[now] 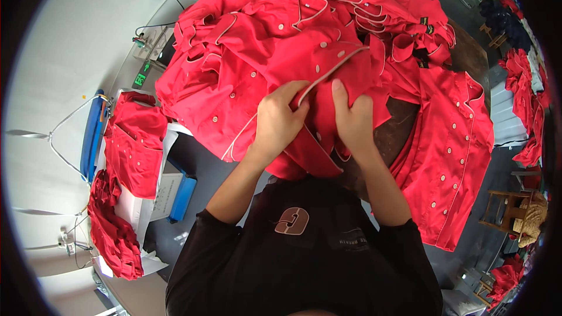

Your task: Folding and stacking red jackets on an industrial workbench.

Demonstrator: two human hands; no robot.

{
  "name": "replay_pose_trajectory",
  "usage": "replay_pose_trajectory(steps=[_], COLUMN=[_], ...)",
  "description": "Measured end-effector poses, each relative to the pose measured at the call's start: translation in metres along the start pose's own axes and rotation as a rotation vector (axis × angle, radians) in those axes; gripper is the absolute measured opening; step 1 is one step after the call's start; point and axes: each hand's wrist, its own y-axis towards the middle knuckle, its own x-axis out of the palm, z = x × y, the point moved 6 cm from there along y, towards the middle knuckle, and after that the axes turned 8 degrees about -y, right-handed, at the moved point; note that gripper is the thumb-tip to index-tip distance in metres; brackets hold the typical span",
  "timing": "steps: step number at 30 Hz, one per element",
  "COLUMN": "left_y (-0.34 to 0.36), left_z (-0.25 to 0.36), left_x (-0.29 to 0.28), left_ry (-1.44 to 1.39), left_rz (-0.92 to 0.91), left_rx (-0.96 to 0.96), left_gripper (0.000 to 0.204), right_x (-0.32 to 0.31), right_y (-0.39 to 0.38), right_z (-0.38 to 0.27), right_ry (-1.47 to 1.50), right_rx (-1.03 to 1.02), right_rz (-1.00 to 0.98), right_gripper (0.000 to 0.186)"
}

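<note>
- From the head view: holds a red shirt (322, 118) right in front of the body, at the near side of a big heap of red shirts (263, 47).
- Pinches a fold of that shirt by its pale edging (336, 70) with the left grip (283, 112), pressing thumb and curled fingers together on the cloth.
- Sets the right grip (356, 120) on the same red cloth just beside, with thumb pointing away from the body and other fingers curled; cannot tell whether pinching or only resting, with fingertips hidden.
- Wears a black T-shirt (316, 275) with a pale emblem on the chest.
- Has the heap spread over a dark brown surface (393, 127), visible near the right forearm.
- Has, on the right, another red shirt (449, 155) laid out, with pale round buttons in rows, reaching past the surface's edge.
- Has, well apart on the left, two piles of red clothes (134, 152), near a white box (167, 194) with something blue beside it.
- Has, at far right, a wooden chair (496, 208) bearing tan cloth (533, 216).
</note>
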Motion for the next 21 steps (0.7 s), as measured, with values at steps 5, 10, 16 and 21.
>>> replay_pose_trajectory(steps=[5,10,16,21], left_y=[-0.019,-0.018,0.028,0.0], left_z=[-0.017,-0.075,-0.11,-0.187], left_x=[-0.021,-0.067,-0.026,-0.001], left_ry=[-0.042,-0.231,0.669,0.035], left_rz=[-0.205,-0.222,-0.163,-0.446], left_rx=[-0.56,-0.674,-0.217,-0.879], left_gripper=[0.032,0.053,0.024,0.025], right_x=[-0.014,-0.005,0.068,0.068], right_y=[0.017,0.075,0.041,-0.068], right_z=[0.019,-0.014,0.059,0.091], right_ry=[-0.178,-0.516,0.129,-0.019], right_rx=[-0.045,-0.143,0.197,0.169], right_rz=[0.042,0.129,-0.538,-0.461], right_gripper=[0.043,0.06,0.085,0.076])
